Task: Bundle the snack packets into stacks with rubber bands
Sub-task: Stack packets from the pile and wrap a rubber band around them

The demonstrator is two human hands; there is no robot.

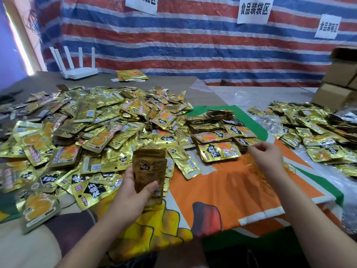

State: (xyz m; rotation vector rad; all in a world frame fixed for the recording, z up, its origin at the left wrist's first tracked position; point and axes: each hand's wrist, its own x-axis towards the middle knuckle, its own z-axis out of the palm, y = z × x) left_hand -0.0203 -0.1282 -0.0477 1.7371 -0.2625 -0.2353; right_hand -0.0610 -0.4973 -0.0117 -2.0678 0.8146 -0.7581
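My left hand point(133, 192) grips an upright stack of gold snack packets point(149, 171) above the table's front edge, thumb across its front. My right hand point(267, 157) hovers over a loose heap of yellow rubber bands point(258, 176) on the orange cloth, fingertips pinching a thin band. A big pile of loose gold packets point(81, 132) covers the table's left half. Banded stacks point(218, 132) lie just beyond my right hand.
More gold packets point(313, 132) lie on clear plastic at the right. Cardboard boxes point(340, 82) stand at the far right. A white router point(77, 70) and a few packets point(132, 75) sit at the table's back. A striped tarp point(193, 45) hangs behind.
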